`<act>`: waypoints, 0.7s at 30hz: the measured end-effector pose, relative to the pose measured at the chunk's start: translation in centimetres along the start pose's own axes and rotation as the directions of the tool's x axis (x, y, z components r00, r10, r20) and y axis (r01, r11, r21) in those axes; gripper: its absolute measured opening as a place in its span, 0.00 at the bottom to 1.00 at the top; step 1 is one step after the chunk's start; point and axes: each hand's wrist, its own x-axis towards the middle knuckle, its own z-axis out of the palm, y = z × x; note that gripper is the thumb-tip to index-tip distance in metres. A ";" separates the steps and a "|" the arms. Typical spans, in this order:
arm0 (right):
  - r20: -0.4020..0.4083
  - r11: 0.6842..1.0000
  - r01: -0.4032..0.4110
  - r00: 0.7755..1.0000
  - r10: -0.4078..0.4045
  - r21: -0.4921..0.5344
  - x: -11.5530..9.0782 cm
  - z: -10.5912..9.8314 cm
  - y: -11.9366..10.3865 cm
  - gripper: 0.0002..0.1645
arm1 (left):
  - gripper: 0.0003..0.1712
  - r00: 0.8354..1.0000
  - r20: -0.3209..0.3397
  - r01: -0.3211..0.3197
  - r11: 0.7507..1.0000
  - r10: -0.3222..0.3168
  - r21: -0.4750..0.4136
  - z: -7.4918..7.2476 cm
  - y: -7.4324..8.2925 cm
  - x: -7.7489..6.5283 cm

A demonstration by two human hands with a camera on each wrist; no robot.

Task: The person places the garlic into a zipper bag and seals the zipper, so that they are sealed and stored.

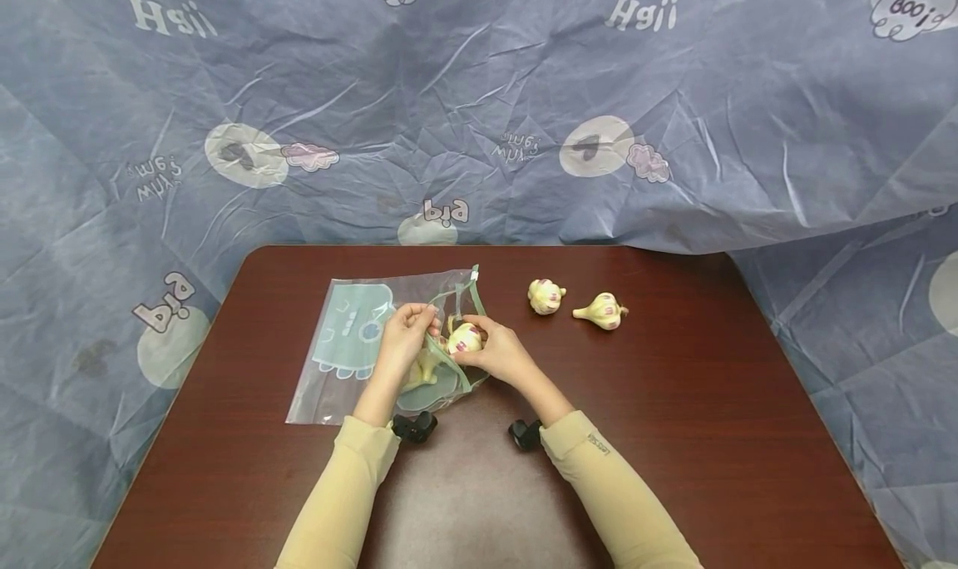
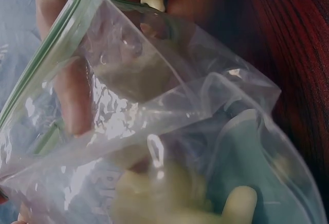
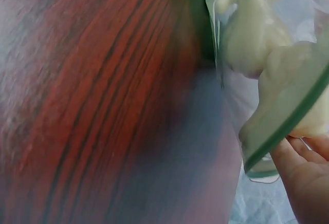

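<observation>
A clear zip bag (image 1: 352, 311) with a pale green printed figure lies on the table, its green-edged mouth turned to the right. My left hand (image 1: 407, 328) pinches the edge of that mouth and lifts it. In my right hand (image 1: 497, 351) is a garlic bulb (image 1: 466, 338), gripped between thumb and fingers right at the opening. Through the film another garlic bulb (image 1: 425, 369) shows inside the bag; in the right wrist view garlic (image 3: 252, 39) appears behind the plastic, with the right hand (image 3: 308, 178) at the green strip.
Two more garlic bulbs lie to the right of the bag: a rounded one (image 1: 545, 296) and a long-stemmed one (image 1: 601, 311). The brown wooden table (image 1: 674, 436) ends at a blue printed cloth (image 1: 479, 120) hanging behind it.
</observation>
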 end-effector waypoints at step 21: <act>0.088 0.969 0.070 0.995 -0.050 -0.238 2.3 2.1 0.2 0.39 | 0.12 0.999 0.036 0.006 1.000 -0.006 0.002 0.0 -0.3 0.1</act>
